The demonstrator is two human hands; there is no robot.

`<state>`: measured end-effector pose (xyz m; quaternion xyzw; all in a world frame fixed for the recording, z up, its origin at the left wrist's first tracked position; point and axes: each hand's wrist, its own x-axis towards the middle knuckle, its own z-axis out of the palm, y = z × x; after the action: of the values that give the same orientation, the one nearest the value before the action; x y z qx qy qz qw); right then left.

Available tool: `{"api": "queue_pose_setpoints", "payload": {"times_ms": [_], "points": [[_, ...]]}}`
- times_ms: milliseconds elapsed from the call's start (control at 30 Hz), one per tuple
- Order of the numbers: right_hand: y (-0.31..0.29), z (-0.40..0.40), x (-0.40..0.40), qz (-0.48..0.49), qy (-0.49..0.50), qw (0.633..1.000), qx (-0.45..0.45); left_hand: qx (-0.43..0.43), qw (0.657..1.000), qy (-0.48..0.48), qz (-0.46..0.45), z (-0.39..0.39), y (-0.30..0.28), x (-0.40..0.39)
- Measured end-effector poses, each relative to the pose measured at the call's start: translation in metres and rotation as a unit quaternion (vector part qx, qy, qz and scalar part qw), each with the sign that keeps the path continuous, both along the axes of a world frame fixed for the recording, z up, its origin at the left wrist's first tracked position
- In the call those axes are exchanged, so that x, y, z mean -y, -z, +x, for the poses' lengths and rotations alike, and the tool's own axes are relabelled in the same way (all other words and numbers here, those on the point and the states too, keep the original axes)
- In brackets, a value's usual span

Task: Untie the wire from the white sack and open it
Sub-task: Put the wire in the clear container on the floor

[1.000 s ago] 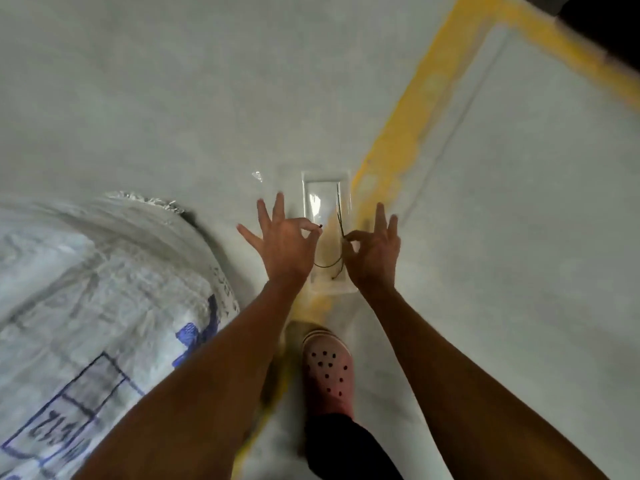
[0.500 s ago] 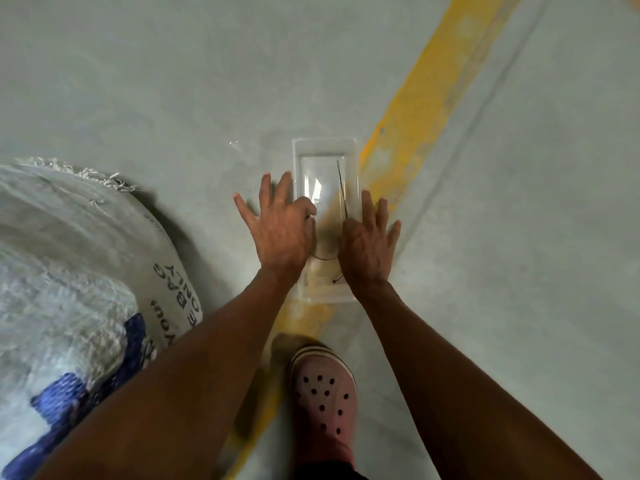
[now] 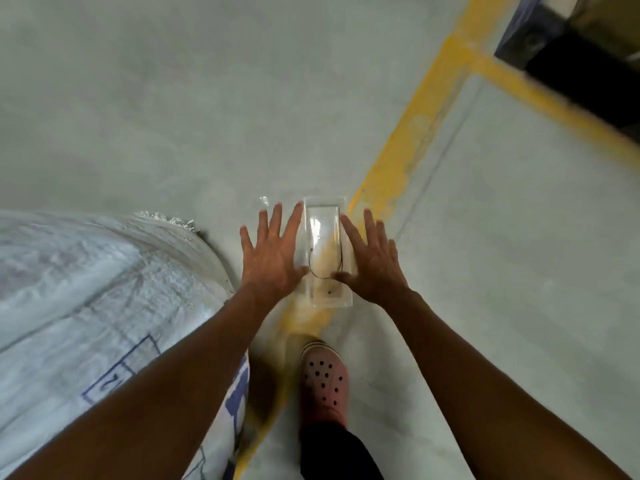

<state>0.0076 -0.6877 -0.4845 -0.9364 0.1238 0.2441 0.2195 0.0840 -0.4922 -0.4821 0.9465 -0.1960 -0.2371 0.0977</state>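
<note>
The white woven sack (image 3: 79, 306) with blue print fills the lower left, its frayed edge showing near its top. A thin dark wire (image 3: 323, 263) lies curved inside a clear plastic tray (image 3: 327, 296) on the floor. My left hand (image 3: 273, 258) hovers flat with fingers spread just left of the tray. My right hand (image 3: 372, 261) is spread the same way just right of it. Neither hand holds anything.
Grey concrete floor all around, crossed by a yellow painted line (image 3: 408, 150) that runs under the tray. My foot in a pink perforated clog (image 3: 323, 379) stands below the tray. A dark object (image 3: 581, 60) sits at the top right corner.
A second ago both hands pinched the wire above the tray. They lowered it into the tray, let go and now spread open on either side.
</note>
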Motion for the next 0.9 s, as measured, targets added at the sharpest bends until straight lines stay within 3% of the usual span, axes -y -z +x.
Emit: {"api": "queue_pose_setpoints", "payload": {"times_ms": [267,467,633,900], "points": [[-0.219,0.074,-0.078,0.009,-0.122,0.990,0.068,0.072,0.997,0.016,0.006,0.038,-0.221,-0.115],[-0.338,0.094,-0.173,0.042,-0.202,0.975,0.085,0.091,0.995,-0.031,-0.006,0.017,-0.349,-0.235],[-0.386,0.077,-0.259,0.062,-0.300,0.949,0.077,0.098,0.990,-0.100,-0.016,-0.032,-0.394,-0.344],[-0.395,0.023,-0.397,0.102,-0.440,0.892,0.011,0.054,0.964,-0.260,-0.018,-0.143,-0.388,-0.483]]}}
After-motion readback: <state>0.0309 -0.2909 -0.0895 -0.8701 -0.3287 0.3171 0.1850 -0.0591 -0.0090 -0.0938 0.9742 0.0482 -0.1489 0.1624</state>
